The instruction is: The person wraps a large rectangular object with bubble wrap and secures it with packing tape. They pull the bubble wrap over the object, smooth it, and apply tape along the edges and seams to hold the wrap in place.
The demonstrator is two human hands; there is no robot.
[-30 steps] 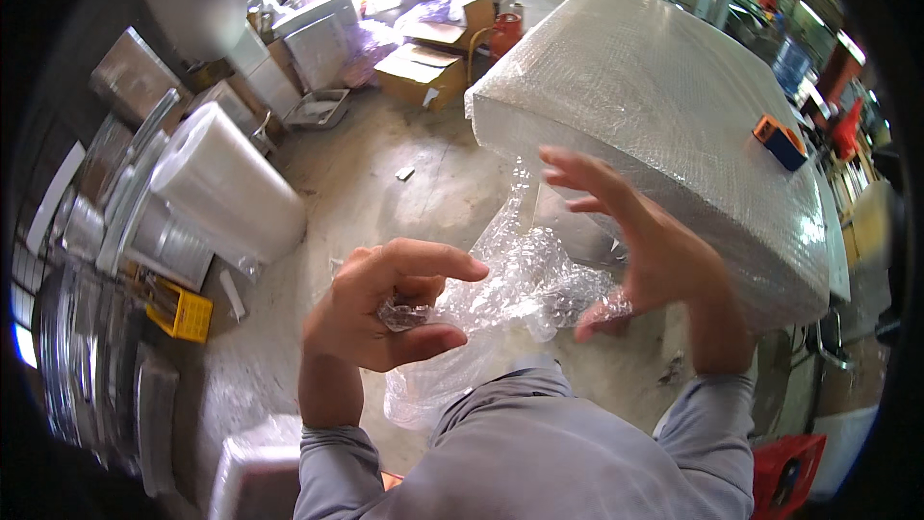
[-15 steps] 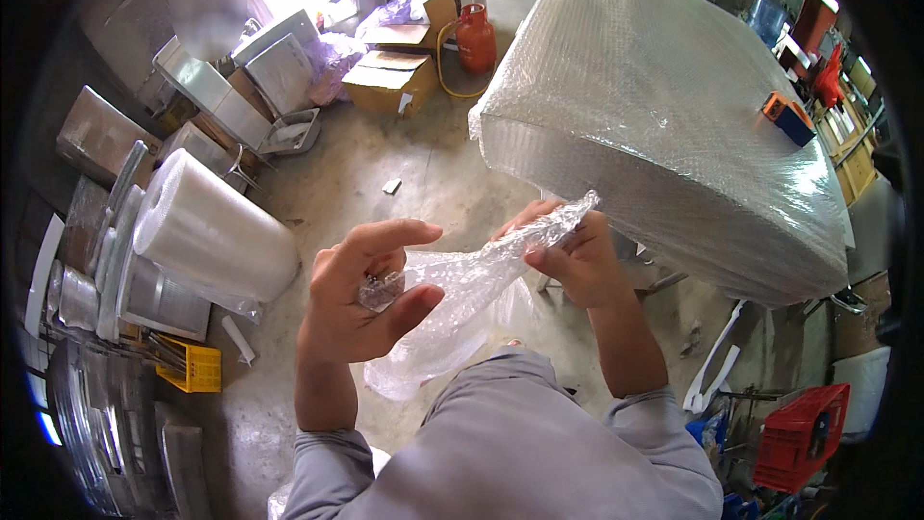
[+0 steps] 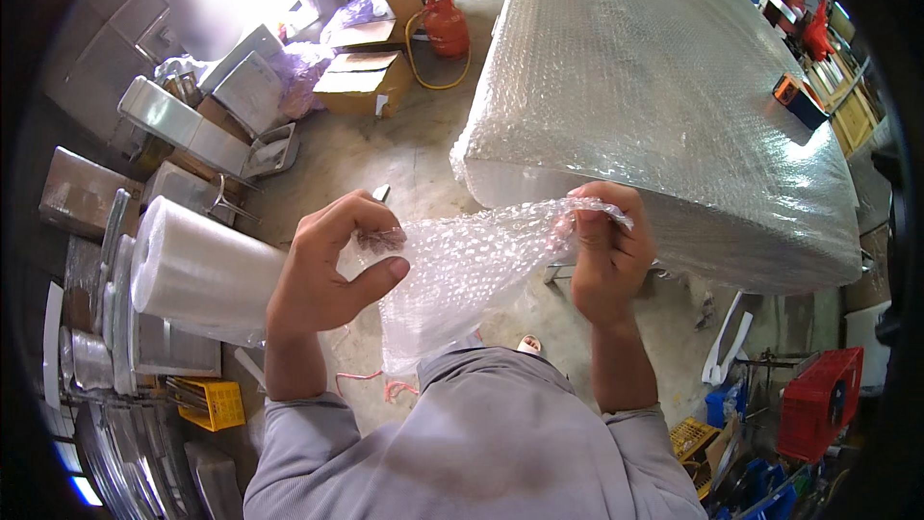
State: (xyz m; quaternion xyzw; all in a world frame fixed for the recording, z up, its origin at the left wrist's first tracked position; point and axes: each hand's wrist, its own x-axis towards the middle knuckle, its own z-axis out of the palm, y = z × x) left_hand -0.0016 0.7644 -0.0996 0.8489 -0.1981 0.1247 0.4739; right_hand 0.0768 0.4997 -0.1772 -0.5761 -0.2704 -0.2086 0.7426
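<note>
A loose sheet of clear bubble wrap is stretched between my two hands, its lower part hanging in front of my body. My left hand has its fingers curled over the sheet's left end, the thumb standing apart from them. At the right end, my right hand pinches the gathered upper edge between thumb and fingers. Just beyond my hands stands a large boxy object covered in bubble wrap; what is under the covering is hidden. A small orange and black block-shaped thing rests on its top.
To the left stands a big roll of bubble wrap, with a yellow crate nearer me. Cardboard boxes and a red gas cylinder are farther off. A red crate stands at the lower right.
The bunched sheet has been spread wider between my hands. My left hand has moved slightly left and my right hand slightly right. The view has shifted a little.
</note>
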